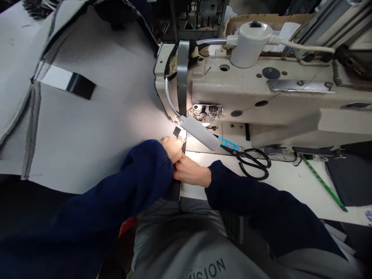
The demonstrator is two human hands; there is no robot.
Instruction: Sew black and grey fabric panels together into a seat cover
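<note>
A large piece of grey fabric (101,116) with dark edging spreads over the left side of the sewing machine (212,81). Close below the needle area, my left hand (173,148) is closed on the fabric's right edge, beside a small black patch (176,131). Touching it from the right, my right hand (190,170) has its fingers closed on the dark edge strip of the same fabric. Both sets of fingertips are partly hidden. A slim grey lamp (200,133) on a flexible metal neck lights the spot just above my hands.
Black-handled scissors (254,161) and a blue thread snipper (228,143) lie on the white table (285,186) to the right. Farther right are a green striped strip (324,184) and dark fabric (351,174). A white plug adapter (250,44) sits atop the machine.
</note>
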